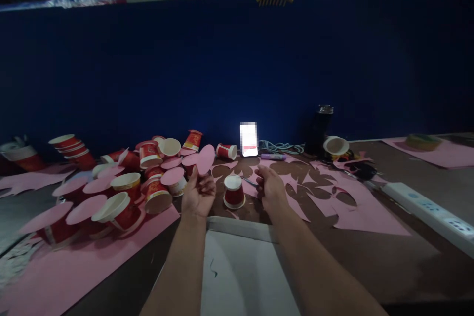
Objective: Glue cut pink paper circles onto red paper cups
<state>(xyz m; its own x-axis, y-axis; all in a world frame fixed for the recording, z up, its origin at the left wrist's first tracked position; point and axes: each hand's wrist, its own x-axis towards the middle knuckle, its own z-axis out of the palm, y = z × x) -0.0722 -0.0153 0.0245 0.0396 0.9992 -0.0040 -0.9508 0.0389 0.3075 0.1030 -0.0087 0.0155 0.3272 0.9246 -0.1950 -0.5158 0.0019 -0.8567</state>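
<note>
My left hand (199, 193) is closed, its thumb and fingertips pinching the lower edge of a pink paper disc (206, 159). In my right hand (272, 186), fingers curled, is a thin pointed metal tool (249, 181); its handle is hidden, so its kind does not show. Between the hands a red and white paper cup (234, 193) stands upside down on the brown table, touched by neither hand. Pink paper with round holes (344, 207) lies beyond and to the right of my right hand.
Several red paper cups with pink discs (85, 210) crowd the left side. A lit phone (249, 139) leans at the back near a purple marker (273, 156). Rightward are a dark flask (321, 126) and a white power strip (429, 212). A white board (240, 266) lies in front.
</note>
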